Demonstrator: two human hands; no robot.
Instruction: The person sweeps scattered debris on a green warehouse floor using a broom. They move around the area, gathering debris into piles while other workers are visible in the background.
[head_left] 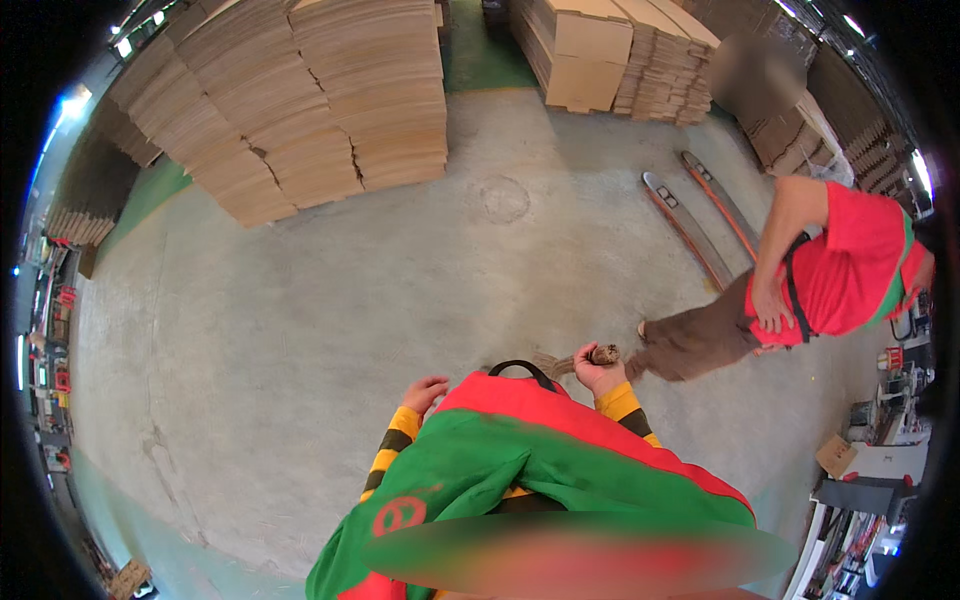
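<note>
My right hand (598, 374) is closed round a short brown whisk broom (557, 364). Its frayed bristles fan out to the left of my fist, and the blunt, dark bundled end sticks out on the right. In front of my body on the left, my left hand (428, 393) is empty, with its fingers stretched out. Both forearms are in yellow and dark striped sleeves. A red and green garment (480, 440) covers my front, and a black loop (523, 368) stands up at its far edge.
Tall stacks of flat cardboard (300, 110) stand at the far left, with more cardboard (590, 60) at the far centre. Pallet-truck forks (690, 230) lie low on the concrete floor (330, 290). A person (840, 260) in red stands close on the right, near cluttered shelves (860, 500).
</note>
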